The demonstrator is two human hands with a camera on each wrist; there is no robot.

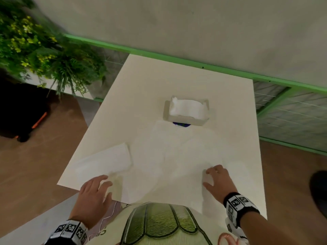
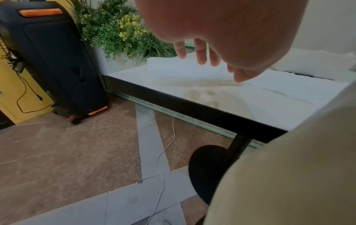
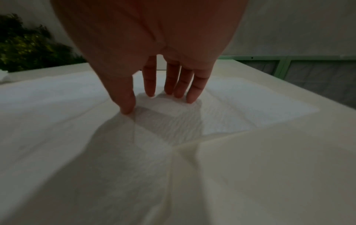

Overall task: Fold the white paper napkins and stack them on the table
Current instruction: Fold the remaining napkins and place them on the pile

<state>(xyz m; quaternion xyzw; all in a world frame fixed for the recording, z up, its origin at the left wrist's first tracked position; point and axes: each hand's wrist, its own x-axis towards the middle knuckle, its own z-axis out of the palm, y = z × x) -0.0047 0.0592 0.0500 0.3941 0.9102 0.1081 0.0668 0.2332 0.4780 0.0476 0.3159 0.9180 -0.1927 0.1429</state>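
A large white napkin (image 1: 178, 156) lies spread open in the middle of the white table (image 1: 159, 82). My right hand (image 1: 209, 177) has straight fingers, and its fingertips (image 3: 189, 99) press on that napkin (image 3: 167, 124) near its right side. A folded napkin (image 1: 108, 159) lies at the front left. My left hand (image 1: 106, 185) hovers relaxed and empty just in front of that folded napkin (image 2: 173, 68), over the table's front-left edge. A holder (image 1: 185, 119) full of white napkins (image 1: 187, 107) stands farther back.
Something blue (image 1: 181, 124) shows under the holder. Left of the table are a leafy plant (image 1: 35, 50) and a black speaker with orange trim (image 2: 53, 60). A green rail (image 1: 177, 59) runs behind. The table's black pedestal (image 2: 208, 172) and a white cable (image 2: 163, 152) are on the floor.
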